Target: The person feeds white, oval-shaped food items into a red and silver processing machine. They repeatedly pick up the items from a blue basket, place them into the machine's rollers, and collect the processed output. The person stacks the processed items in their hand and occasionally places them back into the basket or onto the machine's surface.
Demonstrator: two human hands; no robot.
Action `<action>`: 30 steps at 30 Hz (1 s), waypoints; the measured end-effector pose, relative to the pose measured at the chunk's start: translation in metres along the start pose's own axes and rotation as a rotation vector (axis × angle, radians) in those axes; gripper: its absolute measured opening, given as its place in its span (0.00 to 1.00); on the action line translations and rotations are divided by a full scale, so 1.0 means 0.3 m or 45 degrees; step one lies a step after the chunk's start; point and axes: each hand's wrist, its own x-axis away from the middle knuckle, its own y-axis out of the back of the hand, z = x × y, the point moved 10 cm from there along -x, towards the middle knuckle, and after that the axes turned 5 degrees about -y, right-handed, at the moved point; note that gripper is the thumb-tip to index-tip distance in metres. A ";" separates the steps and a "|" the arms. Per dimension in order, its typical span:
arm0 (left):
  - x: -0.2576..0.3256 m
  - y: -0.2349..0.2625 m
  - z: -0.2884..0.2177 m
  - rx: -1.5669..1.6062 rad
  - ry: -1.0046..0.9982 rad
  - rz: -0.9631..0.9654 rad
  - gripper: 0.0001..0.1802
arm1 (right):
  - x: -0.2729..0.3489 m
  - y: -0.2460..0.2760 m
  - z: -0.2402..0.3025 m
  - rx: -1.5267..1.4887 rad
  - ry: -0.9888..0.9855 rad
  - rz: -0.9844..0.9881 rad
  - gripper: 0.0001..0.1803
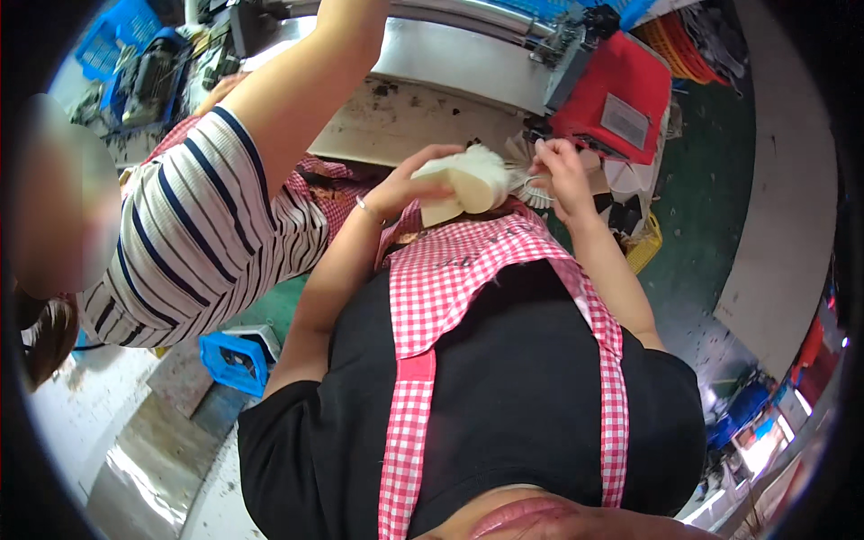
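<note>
I see the left hand [402, 189] closed around a soft white bundle [488, 166], with its fingers spread along the side. Smooth cream pieces [471, 192] show on the near side of it. The bundle is up by the top of the pink checked apron [450, 279], at the near edge of the table [405, 126]. The right hand [567, 175] is just beside it, fingers bent — I can't tell if they pinch anything. Thin pale strips [537, 194] sit between the bundle and that hand. The two hands are apart. A red box [616, 94] stands past the right hand — and a co-worker in a striped shirt [211, 225] is close on the left.
</note>
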 end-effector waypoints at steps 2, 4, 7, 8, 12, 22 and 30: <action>0.016 0.022 0.046 0.058 0.031 -0.019 0.44 | -0.038 -0.021 -0.087 -0.589 -0.322 -0.054 0.20; 0.044 0.016 0.077 0.301 0.116 -0.067 0.44 | -0.069 -0.058 -0.103 -0.917 -0.405 -0.144 0.25; 0.044 0.023 0.091 0.349 0.122 -0.058 0.43 | -0.185 -0.061 -0.127 -1.028 -0.405 -0.252 0.30; 0.043 0.037 0.098 0.313 0.119 -0.056 0.44 | -0.161 -0.092 -0.086 -0.987 -0.393 -0.308 0.26; 0.036 0.031 0.092 0.366 0.162 -0.005 0.44 | -0.238 -0.089 -0.103 -1.016 -0.434 -0.416 0.14; 0.002 0.016 0.142 0.468 0.267 0.075 0.42 | -0.227 -0.143 -0.145 -1.266 -0.637 -0.073 0.15; -0.078 -0.003 0.141 0.273 0.292 0.124 0.39 | -0.220 -0.150 -0.138 -1.236 -0.590 -0.035 0.16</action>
